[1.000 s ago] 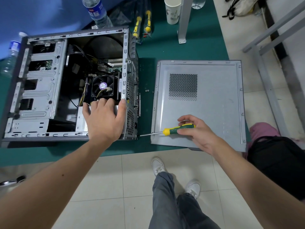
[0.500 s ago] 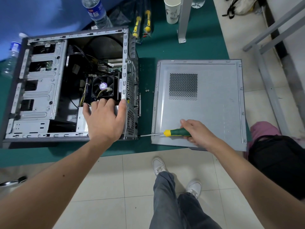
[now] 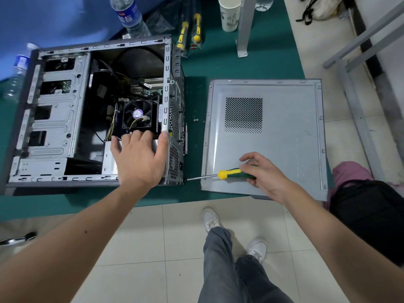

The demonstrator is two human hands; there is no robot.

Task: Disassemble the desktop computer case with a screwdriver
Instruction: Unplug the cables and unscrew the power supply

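The open desktop case [image 3: 54, 119] lies on its side on the green table, its fan [image 3: 137, 114] and cables exposed. My left hand [image 3: 140, 158] rests flat on the power supply at the case's near right corner, thumb against the rear frame. The removed grey side panel [image 3: 284, 136] lies to the right. My right hand [image 3: 264, 173] holds the green and yellow screwdriver [image 3: 229, 173] over the panel's near edge. Its tip touches the case's lower rear corner.
Two small screws [image 3: 195, 120] lie on the green table [image 3: 196, 68] between case and panel. Water bottles [image 3: 129, 16], a paper cup [image 3: 229, 14], packaged yellow tools [image 3: 189, 33] and a metal post [image 3: 244, 25] stand at the back. A dark bag [image 3: 367, 215] sits at the right.
My right hand has shifted its fingers on the screwdriver handle, index finger now raised, as if turning it. My left hand and the case stay put.
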